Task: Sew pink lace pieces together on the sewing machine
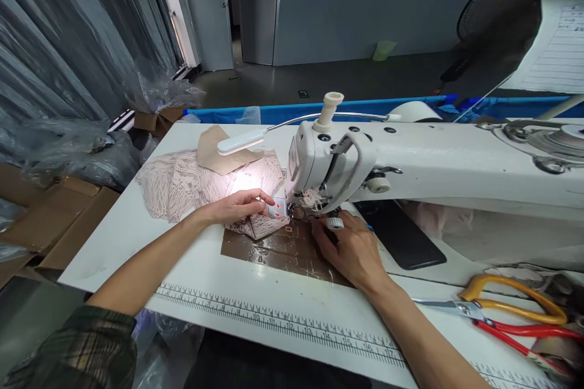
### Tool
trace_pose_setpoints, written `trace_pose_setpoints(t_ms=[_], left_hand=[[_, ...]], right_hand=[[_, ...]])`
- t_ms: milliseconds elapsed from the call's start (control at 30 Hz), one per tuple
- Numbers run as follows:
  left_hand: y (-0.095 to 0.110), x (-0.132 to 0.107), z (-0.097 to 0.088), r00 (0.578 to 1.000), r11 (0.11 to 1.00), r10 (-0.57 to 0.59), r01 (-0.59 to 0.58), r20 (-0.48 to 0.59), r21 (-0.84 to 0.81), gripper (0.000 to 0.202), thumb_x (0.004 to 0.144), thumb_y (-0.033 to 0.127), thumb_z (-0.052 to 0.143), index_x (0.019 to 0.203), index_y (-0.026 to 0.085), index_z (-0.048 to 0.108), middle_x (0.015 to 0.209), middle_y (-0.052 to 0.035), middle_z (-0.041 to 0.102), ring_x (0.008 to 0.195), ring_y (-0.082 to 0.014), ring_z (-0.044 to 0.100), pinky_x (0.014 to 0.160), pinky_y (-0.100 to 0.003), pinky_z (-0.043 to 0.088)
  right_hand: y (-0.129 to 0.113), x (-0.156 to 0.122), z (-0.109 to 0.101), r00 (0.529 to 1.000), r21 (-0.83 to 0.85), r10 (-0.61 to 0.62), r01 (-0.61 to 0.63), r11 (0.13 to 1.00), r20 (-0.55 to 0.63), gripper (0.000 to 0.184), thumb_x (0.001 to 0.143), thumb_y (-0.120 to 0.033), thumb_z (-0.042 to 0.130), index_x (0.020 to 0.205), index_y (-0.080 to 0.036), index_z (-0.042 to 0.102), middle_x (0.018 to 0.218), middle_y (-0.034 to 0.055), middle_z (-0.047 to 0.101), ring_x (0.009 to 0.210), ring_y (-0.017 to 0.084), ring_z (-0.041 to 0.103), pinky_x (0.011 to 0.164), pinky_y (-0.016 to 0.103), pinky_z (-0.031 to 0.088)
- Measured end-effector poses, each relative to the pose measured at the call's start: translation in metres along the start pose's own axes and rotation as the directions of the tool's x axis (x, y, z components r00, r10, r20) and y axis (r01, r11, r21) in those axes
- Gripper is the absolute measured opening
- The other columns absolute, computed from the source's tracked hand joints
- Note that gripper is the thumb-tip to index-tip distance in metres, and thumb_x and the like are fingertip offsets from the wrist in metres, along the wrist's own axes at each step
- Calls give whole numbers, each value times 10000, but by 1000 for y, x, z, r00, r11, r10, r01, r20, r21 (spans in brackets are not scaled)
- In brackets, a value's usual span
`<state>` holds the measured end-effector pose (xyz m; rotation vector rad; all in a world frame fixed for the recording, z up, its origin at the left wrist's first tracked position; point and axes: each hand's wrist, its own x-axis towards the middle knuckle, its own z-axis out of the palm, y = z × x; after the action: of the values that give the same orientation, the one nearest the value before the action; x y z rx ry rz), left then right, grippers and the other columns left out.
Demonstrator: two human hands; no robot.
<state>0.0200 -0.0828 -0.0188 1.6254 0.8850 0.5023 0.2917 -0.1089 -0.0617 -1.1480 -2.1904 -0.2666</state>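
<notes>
Pale pink lace fabric (171,185) lies left of the white sewing machine (410,152), with a folded corner near the needle. My left hand (239,206) rests on the lace, fingers stretched out and apart, beside a small plate with red marks (277,207). To the right of the needle, my right hand (358,249) is bent inward at the machine's foot. Its fingertips are partly behind a white ridged knob (334,223), so what they pinch, if anything, is hidden. A beige fabric piece (223,152) lies on top of the lace.
A white lamp (241,141) on a bendable arm lights the lace. A black phone (401,237) lies under the machine arm. Orange-handled scissors (511,301) and a red-handled tool (524,331) lie at right. A printed ruler (274,319) runs along the front edge. Cardboard boxes (59,219) stand left.
</notes>
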Motion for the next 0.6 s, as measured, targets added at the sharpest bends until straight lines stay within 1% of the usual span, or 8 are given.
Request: trace_pose_setpoints(t_ms=[133, 200, 300, 367, 400, 467, 533, 600], left_hand=[[-5, 0, -1, 999, 999, 30, -30, 18, -25, 412, 860, 414, 641, 1154, 147, 532, 784, -1, 606, 610, -88, 465, 591, -231, 362], [-6, -1, -5, 996, 998, 63, -63, -56, 4, 407, 841, 373, 660, 1141, 130, 529, 696, 31, 553, 564, -82, 434, 571, -231, 355], [-3, -5, -17, 977, 992, 78, -55, -201, 116, 380, 867, 361, 613, 1135, 104, 536, 617, 67, 443, 530, -79, 383, 568, -242, 344], [1, -9, -25, 976, 981, 63, -22, -208, 192, 419, 871, 366, 597, 1187, 100, 529, 626, 68, 411, 555, -89, 392, 585, -246, 346], [3, -11, -29, 982, 970, 50, -4, -182, 244, 452, 862, 361, 607, 1226, 107, 521, 651, 60, 420, 579, -95, 409, 590, -246, 346], [6, -15, -33, 991, 929, 45, 4, -125, 369, 512, 825, 327, 641, 1280, 132, 507, 718, 41, 455, 625, -104, 443, 600, -244, 347], [6, -16, -35, 991, 886, 86, -29, -103, 464, 505, 798, 291, 653, 1264, 142, 528, 774, 24, 487, 653, -109, 470, 623, -248, 363], [4, -15, -35, 980, 867, 158, -77, -124, 492, 426, 793, 291, 652, 1184, 138, 580, 816, 4, 513, 709, -121, 509, 687, -262, 396]], right_hand=[[-2, 0, 0, 1000, 48, -2, 2, 999, 9, 403, 966, -340, 413, 731, -150, 681, 681, 76, 590, 638, 187, 543, 593, 289, 395], [-5, 0, 0, 1000, 80, -4, 3, 997, 18, 421, 972, -339, 411, 698, -161, 676, 674, 75, 608, 622, 180, 553, 580, 280, 396], [-10, -1, 0, 997, 171, -33, 22, 985, 65, 428, 984, -344, 407, 697, -171, 672, 716, 67, 653, 597, 159, 574, 548, 259, 389], [-12, -2, 1, 994, 217, -47, 25, 976, 94, 410, 985, -357, 409, 731, -175, 675, 770, 64, 677, 584, 149, 587, 526, 249, 392], [-12, -2, 2, 996, 224, -18, -4, 975, 93, 400, 980, -368, 414, 743, -175, 672, 773, 66, 677, 567, 148, 586, 510, 249, 391], [-8, -3, 3, 990, 231, 130, -138, 963, 51, 353, 953, -393, 446, 783, -170, 661, 765, 74, 667, 543, 155, 577, 490, 257, 401], [0, -1, 4, 944, 291, 329, -316, 903, 2, 303, 918, -404, 481, 836, -162, 644, 769, 84, 665, 564, 174, 592, 492, 270, 433], [9, 5, 4, 887, 397, 462, -422, 815, -6, 291, 915, -400, 483, 846, -161, 633, 747, 88, 674, 597, 194, 618, 511, 284, 468]])
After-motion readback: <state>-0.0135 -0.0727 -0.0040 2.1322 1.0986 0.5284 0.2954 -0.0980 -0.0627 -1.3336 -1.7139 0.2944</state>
